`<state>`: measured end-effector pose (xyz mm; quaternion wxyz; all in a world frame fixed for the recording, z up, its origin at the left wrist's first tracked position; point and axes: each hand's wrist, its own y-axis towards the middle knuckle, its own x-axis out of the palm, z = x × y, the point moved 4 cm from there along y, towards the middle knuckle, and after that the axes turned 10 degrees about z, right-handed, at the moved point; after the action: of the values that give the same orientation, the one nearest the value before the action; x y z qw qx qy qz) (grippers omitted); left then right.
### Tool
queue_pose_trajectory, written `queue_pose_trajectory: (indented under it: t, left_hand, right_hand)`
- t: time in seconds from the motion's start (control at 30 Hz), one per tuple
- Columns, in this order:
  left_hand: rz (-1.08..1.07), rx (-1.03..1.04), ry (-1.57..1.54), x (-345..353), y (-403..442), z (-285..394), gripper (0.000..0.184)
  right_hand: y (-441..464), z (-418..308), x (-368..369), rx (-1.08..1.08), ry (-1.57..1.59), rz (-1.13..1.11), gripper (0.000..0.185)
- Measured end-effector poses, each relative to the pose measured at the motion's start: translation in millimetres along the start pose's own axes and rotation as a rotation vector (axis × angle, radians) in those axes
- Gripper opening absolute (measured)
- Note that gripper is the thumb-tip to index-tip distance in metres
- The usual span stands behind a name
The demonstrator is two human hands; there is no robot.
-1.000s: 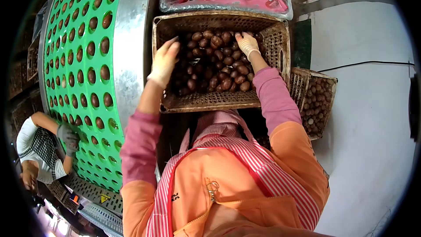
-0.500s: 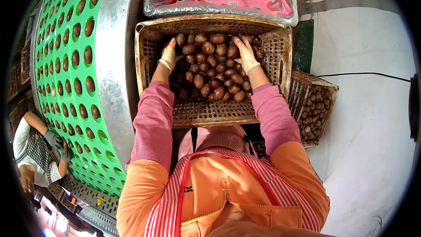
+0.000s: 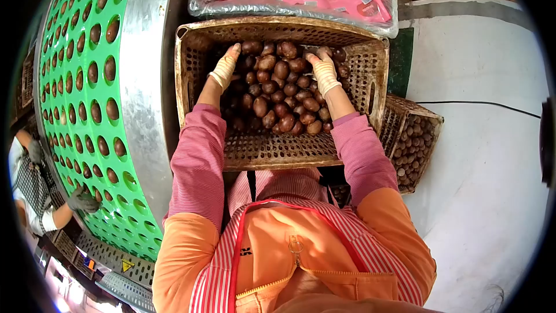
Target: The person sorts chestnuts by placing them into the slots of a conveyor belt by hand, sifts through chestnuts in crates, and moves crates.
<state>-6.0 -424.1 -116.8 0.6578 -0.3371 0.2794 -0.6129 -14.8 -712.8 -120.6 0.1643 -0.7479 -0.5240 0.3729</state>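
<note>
A brown perforated plastic crate is in front of me, holding a heap of dark purple-brown passion fruits. My left hand, in a cream glove that leaves the fingertips bare, is inside the crate against the heap's left side, fingers stretched forward. On the heap's right side is my right hand, gloved alike, its fingers spread over the upper fruits. Several fruits lie between the two hands. The undersides of both hands and some fingers are hidden among the fruits.
On the left, a metal-edged machine has a green perforated belt with fruits in its holes. A co-worker's gloved hand touches it. Beyond my crate is a plastic-lined box with pink-red packaging; another fruit crate stands right. A black cable crosses the floor.
Some fruits near the far side of the heap have shifted between my hands, which stay in nearly the same place. The co-worker's hands have moved apart. My view has turned slightly.
</note>
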Motion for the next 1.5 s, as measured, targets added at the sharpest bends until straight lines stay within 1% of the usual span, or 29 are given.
queue_pose_trajectory:
  t: [0.1, 0.13, 0.23, 0.27, 0.3, 0.37, 0.47, 0.57, 0.6, 0.63, 0.7, 0.73, 0.77, 0.83, 0.87, 0.9, 0.97, 1.0, 1.03, 1.07, 1.17, 1.2, 1.3, 1.33, 1.37, 1.4, 1.43, 1.47, 1.5]
  left_hand:
    - [-0.055, -0.038, -0.103, -5.2, 12.9, -9.5, 0.089]
    - [-0.063, -0.051, -0.133, -0.5, 10.6, -8.4, 0.088]
    - [-0.085, -0.080, -0.138, 5.5, 3.7, -3.2, 0.086]
    - [-0.113, -0.079, -0.145, 7.3, 0.8, -0.4, 0.085]
    - [-0.140, -0.079, -0.151, 9.5, -3.3, 2.1, 0.084]
    - [-0.224, -0.090, -0.157, 14.9, -6.2, 1.1, 0.083]
    - [-0.286, -0.095, -0.156, 21.5, -10.9, 6.1, 0.082]
    - [-0.318, -0.127, -0.145, 20.8, -6.3, 3.1, 0.083]
    - [-0.334, -0.153, -0.162, 22.8, -9.5, 6.6, 0.083]
    - [-0.350, -0.176, -0.177, 24.6, -11.6, 9.4, 0.083]
    - [-0.354, -0.107, -0.147, 26.5, -11.3, 14.3, 0.085]
    - [-0.354, -0.074, -0.134, 27.2, -12.9, 16.3, 0.086]
    - [-0.363, -0.063, -0.150, 27.0, -15.1, 17.1, 0.082]
    - [-0.377, -0.041, -0.185, 31.9, -30.5, 31.7, 0.076]
    - [-0.373, 0.071, -0.125, 30.7, -29.0, 33.4, 0.078]
    - [-0.325, 0.079, -0.109, 29.2, -25.0, 30.3, 0.079]
    - [-0.232, 0.098, -0.075, 31.6, -17.6, 23.7, 0.081]
    - [-0.178, 0.077, -0.054, 38.9, -24.6, 26.3, 0.084]
    - [-0.085, 0.125, 0.042, 39.3, -19.0, 22.8, 0.085]
    - [-0.085, 0.147, 0.056, 38.7, -14.3, 17.6, 0.085]
    - [-0.075, 0.184, 0.032, 34.5, -19.3, 17.5, 0.080]
    - [-0.090, 0.180, -0.041, 34.6, -31.0, 22.0, 0.073]
    - [-0.042, 0.109, -0.076, 33.4, -70.6, 38.2, 0.067]
    - [-0.063, 0.126, -0.125, 34.8, -81.6, 41.8, 0.065]
    - [-0.058, 0.163, -0.077, 34.1, -94.1, 45.8, 0.067]
    - [-0.130, 0.123, -0.091, 35.5, -104.5, 47.9, 0.066]
    - [-0.130, 0.180, -0.074, 34.3, -110.8, 46.7, 0.066]
    - [-0.129, 0.237, -0.057, 33.3, -117.5, 45.5, 0.066]
    - [-0.055, 0.385, -0.001, 31.1, -122.3, 47.5, 0.066]
  right_hand:
    - [-7.6, 3.7, 12.1, -0.001, 0.201, -0.085, 0.071]
    - [-10.6, -2.2, 11.6, -0.001, 0.202, -0.142, 0.079]
    - [-25.6, -18.0, 9.6, 0.159, 0.326, -0.125, 0.088]
    - [-17.1, -13.0, 8.6, 0.197, 0.263, -0.272, 0.095]
    - [-8.0, -7.3, 9.7, 0.316, 0.315, -0.238, 0.095]
    - [5.6, -0.2, 10.4, 0.390, 0.297, -0.312, 0.093]
    - [5.9, -13.1, 9.4, 0.371, 0.186, -0.456, 0.092]
    - [-2.1, -26.6, 18.7, 0.320, 0.175, -0.569, 0.101]
    - [-1.3, -28.2, 24.2, 0.340, 0.210, -0.595, 0.088]
    - [-2.1, -28.8, 28.3, 0.371, 0.233, -0.655, 0.082]
    - [-6.0, -37.0, 35.8, 0.428, 0.279, -0.776, 0.071]
    - [-10.7, -40.4, 45.5, 0.394, 0.380, -0.703, 0.072]
    - [-18.9, -38.5, 42.0, 0.527, 0.335, -0.736, 0.078]
    - [-45.2, -49.9, 47.5, 0.590, 0.464, -0.601, 0.084]
    - [-51.7, -52.0, 52.1, 0.569, 0.523, -0.633, 0.087]
    - [-57.0, -52.4, 57.4, 0.567, 0.549, -0.646, 0.087]
    - [-58.2, -51.9, 69.1, 0.636, 0.647, -0.693, 0.084]
    - [-60.5, -53.2, 76.0, 0.667, 0.644, -0.706, 0.083]
    - [-62.9, -55.5, 82.3, 0.696, 0.639, -0.719, 0.082]
    - [-66.4, -53.4, 79.3, 0.668, 0.612, -0.628, 0.078]
    - [-74.4, -54.9, 86.5, 0.630, 0.624, -0.686, 0.072]
    - [-80.9, -57.4, 85.8, 0.648, 0.620, -0.708, 0.068]
    - [-100.5, -65.6, 82.1, 0.662, 0.639, -0.727, 0.053]
    - [-112.1, -72.3, 76.5, 0.692, 0.638, -0.702, 0.049]
    - [-124.8, -79.2, 68.2, 0.669, 0.619, -0.674, 0.048]
    - [-134.3, -82.1, 62.2, 0.631, 0.620, -0.690, 0.053]
    - [-143.5, -84.5, 57.7, 0.595, 0.617, -0.715, 0.058]
    - [-152.7, -87.2, 51.8, 0.606, 0.606, -0.717, 0.059]
    - [-162.6, -92.2, 48.4, 0.615, 0.593, -0.720, 0.060]
